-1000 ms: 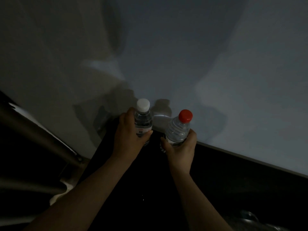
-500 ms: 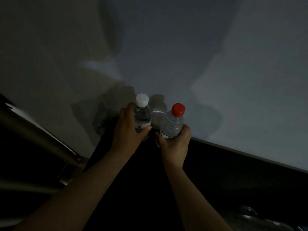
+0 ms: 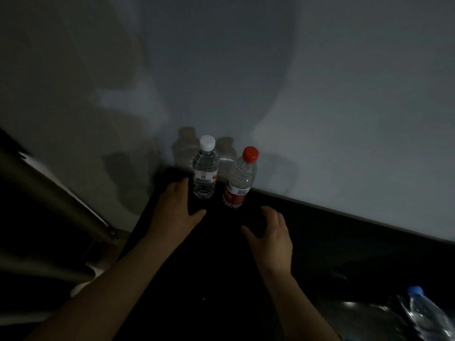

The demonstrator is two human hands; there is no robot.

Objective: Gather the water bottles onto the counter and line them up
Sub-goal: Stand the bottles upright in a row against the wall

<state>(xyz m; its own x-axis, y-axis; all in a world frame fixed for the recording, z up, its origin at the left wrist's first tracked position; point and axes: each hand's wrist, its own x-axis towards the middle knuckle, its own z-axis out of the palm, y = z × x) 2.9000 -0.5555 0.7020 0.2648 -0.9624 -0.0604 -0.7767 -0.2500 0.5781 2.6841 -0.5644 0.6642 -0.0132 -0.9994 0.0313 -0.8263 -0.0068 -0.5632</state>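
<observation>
Dim light here, but two bottles stand out clearly. The white-capped bottle is upright on the dark counter, right at its far edge where it meets the pale wall. Just to its right, with a narrow gap between them, stands the red-capped bottle, red label low on its body, also on its base by the wall. Both throw soft shadows onto the wall behind them.

The left hand lies just left of the white-capped bottle and a little nearer than it. Its fingers are relaxed and reach toward the foot of the bottle, with the thumb spread out to the right. It grips nothing, and in this light I cannot tell whether the fingertips brush the plastic.

The right hand sits nearer than the red-capped bottle and apart from it. Its fingers are loosely curved and spread, its thumb points left, and the palm is empty.

Down in the near right corner a blue-capped bottle lies tilted, cap pointing up and left, partly cut off by the frame edge. What it rests on is too dark to make out. On the far left a dull metal bar slants down along the counter's end.
</observation>
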